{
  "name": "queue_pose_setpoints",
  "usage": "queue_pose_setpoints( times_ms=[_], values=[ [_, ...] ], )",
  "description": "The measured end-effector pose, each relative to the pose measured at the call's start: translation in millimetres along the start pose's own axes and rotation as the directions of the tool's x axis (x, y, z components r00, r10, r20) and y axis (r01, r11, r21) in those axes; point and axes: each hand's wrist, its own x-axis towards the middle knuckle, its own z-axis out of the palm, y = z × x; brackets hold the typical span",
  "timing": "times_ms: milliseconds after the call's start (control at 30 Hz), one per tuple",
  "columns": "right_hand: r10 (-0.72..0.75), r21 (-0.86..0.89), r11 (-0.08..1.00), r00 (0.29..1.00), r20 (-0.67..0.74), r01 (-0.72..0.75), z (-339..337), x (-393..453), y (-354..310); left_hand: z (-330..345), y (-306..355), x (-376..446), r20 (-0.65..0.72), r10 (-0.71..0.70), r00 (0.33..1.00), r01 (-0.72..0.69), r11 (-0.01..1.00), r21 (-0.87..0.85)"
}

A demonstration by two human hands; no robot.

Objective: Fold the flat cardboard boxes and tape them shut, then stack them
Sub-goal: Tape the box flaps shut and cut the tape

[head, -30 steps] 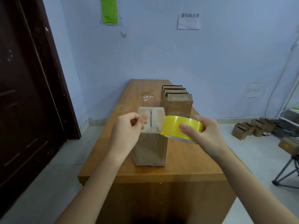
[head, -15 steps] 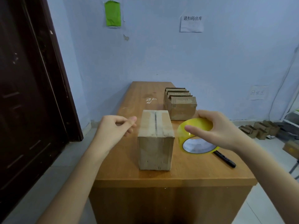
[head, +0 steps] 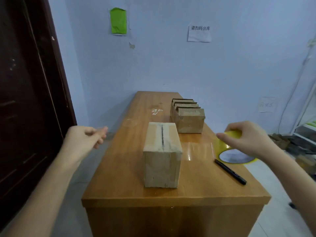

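A folded cardboard box [head: 162, 154] stands taped shut in the middle of the wooden table [head: 119, 177], a dark seam running along its top. Several flat boxes [head: 187, 115] stand packed on edge behind it to the right. My right hand [head: 246, 137] grips a yellow tape roll [head: 234, 151] that rests tilted on the table's right edge. My left hand [head: 85, 139] hovers left of the table over the floor, fingers loosely curled, holding nothing.
A black marker [head: 230, 171] lies on the table beside the tape roll. A dark door [head: 25, 100] fills the left side. More cardboard pieces [head: 280, 141] lie on the floor at right near a white shelf [head: 307, 124].
My right hand lowered the tape roll from over the box to the table's right edge. My left hand let go of the box top and swung left, off the table.
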Motion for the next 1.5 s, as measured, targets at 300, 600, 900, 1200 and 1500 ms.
queue_pose_setpoints(
  times_ms=[300,600,900,1200,1500],
  values=[
    [-0.115,0.164,0.981,0.99,0.077,0.102,-8,1,-15,36,15,-47,0.381,-0.001,0.924,-0.017,0.999,0.044],
    [-0.356,0.635,0.739,0.931,0.085,0.225,-57,-3,-56,111,10,-120,0.883,-0.093,0.461,0.541,0.818,-0.196],
    [-0.347,0.822,0.545,0.937,0.038,0.168,-35,1,-39,136,25,-134,0.876,-0.022,0.482,0.834,0.317,-0.451],
    [-0.296,0.774,0.62,0.952,0.08,0.127,-24,-4,-28,115,15,-123,0.585,-0.029,0.811,0.386,0.777,-0.497],
    [-0.203,0.519,0.845,0.975,0.091,0.127,-9,-5,-21,47,30,-73,0.435,0.21,0.876,-0.077,0.95,-0.303]
  ],
)
